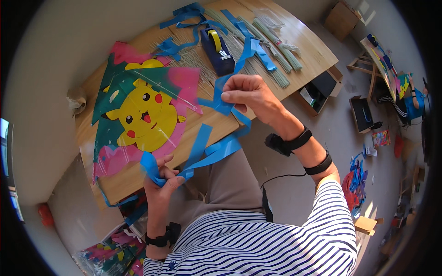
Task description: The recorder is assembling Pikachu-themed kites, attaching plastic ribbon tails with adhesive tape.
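Observation:
My left hand (161,181) is closed around a long blue ribbon (214,152) near the table's front edge, one end curling over its fingers. My right hand (251,96) pinches the same kind of blue strip above the table; whether it is one continuous piece I cannot tell. The strips loop down between both hands, over my lap. To the left lies a pink and green kite (152,112) with a yellow cartoon figure, one corner folded over it. Beyond my right hand stands a dark blue tape dispenser (216,55) with a yellow core.
Thin sticks (184,50), bundled rods (283,53) and a clear plastic tray (268,19) lie on the wooden table (313,50). An open box (317,89) stands on the floor at right. Packaged kites (110,253) are at lower left. Another person (414,103) works at a table far right.

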Demonstrator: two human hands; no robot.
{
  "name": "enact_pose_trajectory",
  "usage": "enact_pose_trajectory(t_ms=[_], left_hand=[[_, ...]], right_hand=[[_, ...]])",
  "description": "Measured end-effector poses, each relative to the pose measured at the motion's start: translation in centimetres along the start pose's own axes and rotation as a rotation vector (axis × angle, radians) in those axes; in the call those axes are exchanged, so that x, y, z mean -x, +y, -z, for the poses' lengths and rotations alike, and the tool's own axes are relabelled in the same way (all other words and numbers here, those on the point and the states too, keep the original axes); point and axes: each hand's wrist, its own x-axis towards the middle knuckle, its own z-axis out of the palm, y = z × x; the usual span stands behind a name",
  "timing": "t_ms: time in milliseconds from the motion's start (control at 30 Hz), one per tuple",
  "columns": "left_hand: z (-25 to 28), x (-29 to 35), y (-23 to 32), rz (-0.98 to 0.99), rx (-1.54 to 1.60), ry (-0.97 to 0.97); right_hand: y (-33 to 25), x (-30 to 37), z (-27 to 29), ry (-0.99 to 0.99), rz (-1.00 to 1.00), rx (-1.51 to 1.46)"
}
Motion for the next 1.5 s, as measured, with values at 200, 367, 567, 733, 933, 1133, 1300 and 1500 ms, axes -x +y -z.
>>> enact_pose_trajectory(t_ms=[200,367,567,733,933,1133,1300,1500], left_hand=[[-0.3,2.8,1.3,-0.081,0.170,-0.023],[3.9,6.6,0.8,-0.023,0.313,-0.010],[7.1,8.0,2.7,-0.019,0.469,0.067],[12.0,8.4,0.1,-0.051,0.457,0.284],[12.4,7.6,-2.8,0.098,0.647,0.371],[17.5,1.7,-10.7,0.078,-0.156,0.337],[18.5,-4.3,-16.6,-0.070,-0.935,0.420],[18.8,-6.4,-18.0,0.004,-1.095,0.425]], right_hand=[[-0.8,6.0,-14.9,-0.540,0.165,0.167],[1.2,5.6,-16.3,-0.348,0.076,0.033],[7.8,7.9,-21.0,-0.707,-0.110,0.451],[9.6,8.4,-19.7,-0.774,-0.205,0.525],[9.3,6.6,-18.9,-0.573,-0.285,0.520],[12.8,1.7,-16.2,-0.259,0.178,0.957],[17.4,-6.0,-11.7,-0.061,0.367,1.349],[18.9,-4.9,-11.9,-0.028,0.202,1.568]])
